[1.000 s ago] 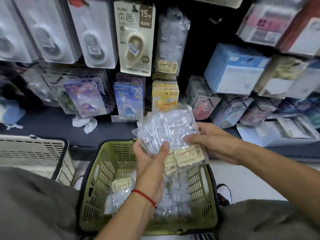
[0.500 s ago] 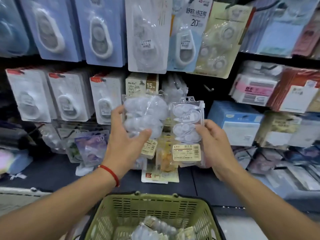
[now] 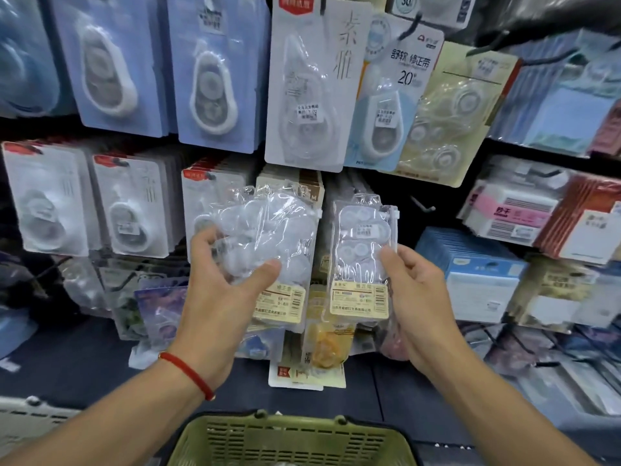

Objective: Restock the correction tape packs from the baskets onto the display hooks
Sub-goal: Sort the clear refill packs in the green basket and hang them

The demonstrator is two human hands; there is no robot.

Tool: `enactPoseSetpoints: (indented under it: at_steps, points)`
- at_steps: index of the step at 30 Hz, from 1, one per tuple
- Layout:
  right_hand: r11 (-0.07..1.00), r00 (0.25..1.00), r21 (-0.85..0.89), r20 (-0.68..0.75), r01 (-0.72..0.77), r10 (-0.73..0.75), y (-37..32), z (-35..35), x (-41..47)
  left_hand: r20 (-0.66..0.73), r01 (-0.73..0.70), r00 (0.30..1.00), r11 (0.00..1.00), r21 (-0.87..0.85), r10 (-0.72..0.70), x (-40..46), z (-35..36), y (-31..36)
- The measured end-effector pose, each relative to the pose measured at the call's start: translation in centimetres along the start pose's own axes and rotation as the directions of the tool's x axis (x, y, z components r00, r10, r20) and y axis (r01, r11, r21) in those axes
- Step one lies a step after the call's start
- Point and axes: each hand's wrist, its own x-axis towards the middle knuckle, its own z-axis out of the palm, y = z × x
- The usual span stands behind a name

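My left hand (image 3: 221, 297) grips a bundle of clear correction tape packs (image 3: 268, 243), thumb across the front, raised before the display wall. My right hand (image 3: 416, 297) holds a single clear pack (image 3: 361, 264) by its right edge, upright, with a beige barcode label at its bottom. Both packs hang in front of the middle row of hooks. A bare black hook (image 3: 421, 205) sticks out just right of the single pack. The green basket (image 3: 289, 438) sits below at the bottom centre, only its far rim in view.
Carded correction tapes (image 3: 215, 79) fill the upper hooks, white carded packs (image 3: 131, 210) the left middle row. Blue boxes (image 3: 477, 274) and sticky-note packs (image 3: 524, 210) stand right. A white basket's rim (image 3: 30, 415) shows bottom left. A dark shelf ledge (image 3: 84, 364) runs below the hooks.
Both hands lifted the packs out of the green basket and up to the display. The right hand drew one pack apart from the bundle, and the two now sit further apart.
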Motion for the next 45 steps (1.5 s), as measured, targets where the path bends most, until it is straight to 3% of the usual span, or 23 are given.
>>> enactPoseSetpoints:
  at_steps: [10, 12, 14, 16, 19, 21, 24, 29, 35, 45]
  points:
    - [1.000, 1.000, 0.003, -0.017, 0.003, -0.003, -0.5, -0.2, 0.5, -0.026, 0.050, 0.998, 0.994, -0.092, -0.053, -0.5, 0.3, 0.7]
    - [0.988, 0.998, -0.152, -0.058, -0.003, -0.006, 0.1, -0.6, 1.1, -0.022, 0.053, 0.998, 0.995, -0.082, -0.055, -0.6, 0.5, 0.6]
    - [0.900, 0.996, -0.435, -0.082, -0.001, -0.039, 0.9, -1.1, 1.3, -0.010, 0.050, 0.999, 0.997, -0.055, -0.050, -0.8, 0.6, 0.3]
    - [0.858, 0.998, -0.512, -0.029, 0.038, -0.062, 1.8, -1.2, 0.7, 0.017, 0.047, 0.999, 0.998, -0.031, -0.046, -1.0, 0.8, -0.1]
    - [0.917, 0.979, -0.389, 0.204, 0.082, -0.001, 2.6, -0.2, -1.0, 0.069, 0.083, 0.994, 0.996, -0.011, -0.082, -1.4, 1.4, -0.7]
    - [0.946, 0.959, -0.314, 0.283, 0.081, 0.012, 2.8, 0.6, -2.0, 0.123, 0.111, 0.987, 0.993, -0.029, -0.107, -1.8, 1.9, -1.0]
    - [0.983, 0.972, -0.177, 0.236, 0.048, -0.005, 2.7, 1.2, -2.5, 0.164, 0.130, 0.979, 0.989, -0.066, -0.117, -2.2, 2.5, -0.9]
    - [1.000, 0.985, -0.019, 0.175, 0.001, 0.002, 2.0, 0.4, -2.4, 0.121, 0.164, 0.982, 0.978, -0.127, -0.149, -1.9, 2.8, -0.5]
    - [0.998, 0.998, 0.049, 0.027, 0.051, -0.052, 1.1, -0.6, -1.2, 0.008, -0.003, 1.000, 0.994, 0.108, 0.003, -1.3, 1.9, -0.2]
    - [0.992, 0.997, 0.122, 0.065, 0.041, -0.050, 0.2, -1.7, -0.9, -0.032, -0.001, 0.999, 0.994, 0.106, 0.004, -0.8, 1.2, 0.3]
